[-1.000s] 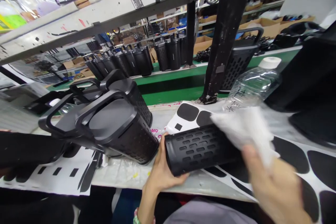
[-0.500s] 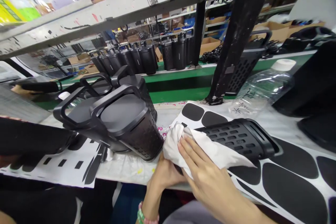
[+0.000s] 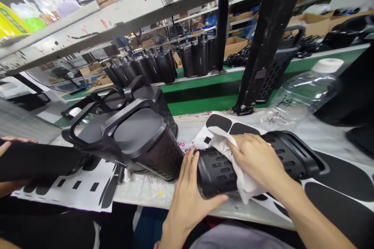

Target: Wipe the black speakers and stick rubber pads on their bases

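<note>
A black perforated speaker housing point(image 3: 286, 155) lies on its side on the bench in front of me. My left hand point(image 3: 187, 198) cups its near end and holds it steady. My right hand point(image 3: 257, 159) presses a white cloth point(image 3: 239, 175) onto the top of the housing, with the cloth draped over its near side. Under the housing lies a white sheet of black oval stickers point(image 3: 336, 198).
Two more black housings with handles point(image 3: 131, 136) lie tilted at my left. A clear plastic bottle point(image 3: 306, 93) lies behind, beside a black post point(image 3: 263, 46). A row of black units point(image 3: 163, 66) stands on the green conveyor. Another person's hand point(image 3: 8, 144) rests on a black part at far left.
My right hand with the cloth has slid from the housing's near end up onto its middle. My left hand now shows spread over the near end.
</note>
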A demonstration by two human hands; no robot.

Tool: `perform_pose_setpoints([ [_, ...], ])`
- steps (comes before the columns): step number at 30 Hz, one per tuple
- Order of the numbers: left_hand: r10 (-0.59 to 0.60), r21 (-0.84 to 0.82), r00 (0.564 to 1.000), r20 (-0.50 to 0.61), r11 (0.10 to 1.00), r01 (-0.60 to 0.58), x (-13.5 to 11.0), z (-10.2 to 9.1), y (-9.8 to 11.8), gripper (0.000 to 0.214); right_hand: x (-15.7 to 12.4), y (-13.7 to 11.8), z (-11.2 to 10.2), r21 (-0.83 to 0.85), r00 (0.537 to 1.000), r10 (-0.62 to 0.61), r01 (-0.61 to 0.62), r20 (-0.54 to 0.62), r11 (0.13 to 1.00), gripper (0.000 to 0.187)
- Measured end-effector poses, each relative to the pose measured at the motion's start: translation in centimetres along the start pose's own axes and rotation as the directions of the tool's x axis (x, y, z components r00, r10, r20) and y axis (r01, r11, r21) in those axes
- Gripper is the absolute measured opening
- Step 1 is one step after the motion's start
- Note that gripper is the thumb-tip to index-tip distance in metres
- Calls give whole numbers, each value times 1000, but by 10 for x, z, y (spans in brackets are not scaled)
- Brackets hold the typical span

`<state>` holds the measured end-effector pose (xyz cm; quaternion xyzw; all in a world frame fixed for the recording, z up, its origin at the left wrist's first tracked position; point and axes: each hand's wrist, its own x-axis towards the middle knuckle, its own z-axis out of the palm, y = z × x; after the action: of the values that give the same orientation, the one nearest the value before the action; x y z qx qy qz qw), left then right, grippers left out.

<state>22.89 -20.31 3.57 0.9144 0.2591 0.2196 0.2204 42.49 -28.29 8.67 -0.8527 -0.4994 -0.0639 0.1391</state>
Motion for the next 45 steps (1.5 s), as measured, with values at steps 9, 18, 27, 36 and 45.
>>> perform_pose_setpoints([
  [9,274,223,941,-198,948,-229,-2,-2,4,75,0,-1,2,2,999,-16,16,31,1000,35],
  [18,257,463,932,-255,879,-116,-12,1,24,49,0,-3,1,-2,999,-42,42,0,999,34],
  [27,184,433,946,-268,900,-53,-14,5,25,51,-1,-2,3,2,999,-35,35,10,999,34],
  [36,177,407,958,-227,911,-72,-15,5,24,55,1,-3,1,6,999,-35,35,29,999,35],
  [45,192,379,954,-232,921,-93,-15,4,25,61,-1,-3,0,16,999,-41,41,31,999,36],
])
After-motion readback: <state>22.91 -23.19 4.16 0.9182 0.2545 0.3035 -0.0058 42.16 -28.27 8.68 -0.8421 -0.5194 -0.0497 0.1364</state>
